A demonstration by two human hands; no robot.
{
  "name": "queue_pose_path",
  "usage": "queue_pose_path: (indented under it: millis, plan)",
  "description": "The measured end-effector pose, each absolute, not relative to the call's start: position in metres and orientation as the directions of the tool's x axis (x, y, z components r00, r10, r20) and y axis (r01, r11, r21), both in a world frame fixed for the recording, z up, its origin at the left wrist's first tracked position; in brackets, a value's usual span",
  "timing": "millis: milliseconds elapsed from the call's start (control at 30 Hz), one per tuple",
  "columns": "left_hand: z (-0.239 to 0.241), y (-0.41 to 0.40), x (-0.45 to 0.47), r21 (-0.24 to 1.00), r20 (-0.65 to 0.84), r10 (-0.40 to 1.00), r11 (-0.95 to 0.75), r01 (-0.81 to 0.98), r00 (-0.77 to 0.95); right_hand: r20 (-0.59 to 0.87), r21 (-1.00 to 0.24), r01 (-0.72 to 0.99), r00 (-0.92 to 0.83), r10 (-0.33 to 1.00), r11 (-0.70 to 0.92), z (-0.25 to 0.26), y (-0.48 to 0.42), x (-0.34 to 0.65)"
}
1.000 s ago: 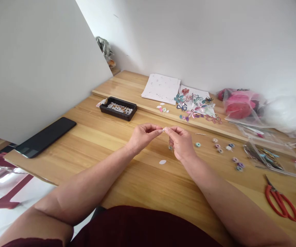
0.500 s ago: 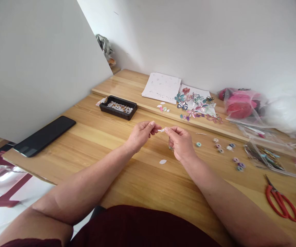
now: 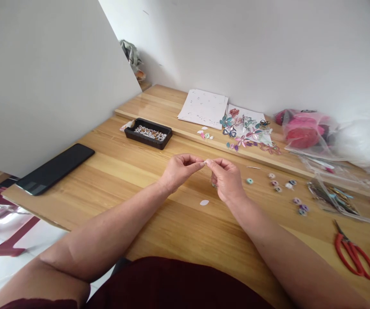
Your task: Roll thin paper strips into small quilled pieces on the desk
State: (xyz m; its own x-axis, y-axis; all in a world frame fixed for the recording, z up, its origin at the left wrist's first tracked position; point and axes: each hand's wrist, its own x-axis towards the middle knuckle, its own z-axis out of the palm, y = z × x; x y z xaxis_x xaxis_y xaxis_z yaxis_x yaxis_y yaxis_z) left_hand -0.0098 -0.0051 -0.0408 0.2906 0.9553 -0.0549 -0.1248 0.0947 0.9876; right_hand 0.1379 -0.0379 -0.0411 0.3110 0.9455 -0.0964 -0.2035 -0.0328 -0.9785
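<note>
My left hand (image 3: 178, 171) and my right hand (image 3: 226, 176) meet fingertip to fingertip above the wooden table (image 3: 133, 223). Both are closed in a pinch on a small white paper piece (image 3: 205, 162), of which only a speck shows between the thumbs and fingers. Its shape is hidden now. Below the hands, a white leaf-shaped paper piece (image 3: 204, 202) lies flat on the wood. Just right of my right hand sits a small teal thread bobbin (image 3: 249, 181). Something small and greenish shows under the right palm, too hidden to name.
A black tray (image 3: 149, 140) of beads stands back left, a phone (image 3: 56, 168) at the left edge. Colourful thread flowers (image 3: 244, 128) and white sheets (image 3: 203, 108) lie at the back. Several bobbins (image 3: 297, 201), red-handled scissors (image 3: 355, 255) and plastic bags (image 3: 308, 131) are on the right.
The left thumb has stretched out toward the right fingertips, and the left fingers have come up against them. The white piece that showed between the hands is now almost covered.
</note>
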Motion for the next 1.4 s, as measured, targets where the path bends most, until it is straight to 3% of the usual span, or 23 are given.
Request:
queue_pose_path:
  millis: [467, 1000, 1400]
  plan:
    - [-0.036, -0.009, -0.008, 0.977, -0.074, 0.966, 0.12, -0.175, 0.249, -0.108, -0.977, -0.209, 0.307, 0.945, -0.044, -0.041, -0.041, 0.133]
    - [-0.034, 0.002, -0.017, 0.919, -0.134, 0.939, 0.237, -0.316, 0.316, -0.274, -0.869, -0.425, -0.011, 0.962, -0.253, -0.039, -0.034, 0.148]
    - [-0.03, 0.007, -0.023, 0.892, -0.127, 0.952, 0.233, -0.387, 0.279, -0.218, -0.937, -0.291, 0.061, 0.974, -0.191, -0.035, -0.049, 0.129]
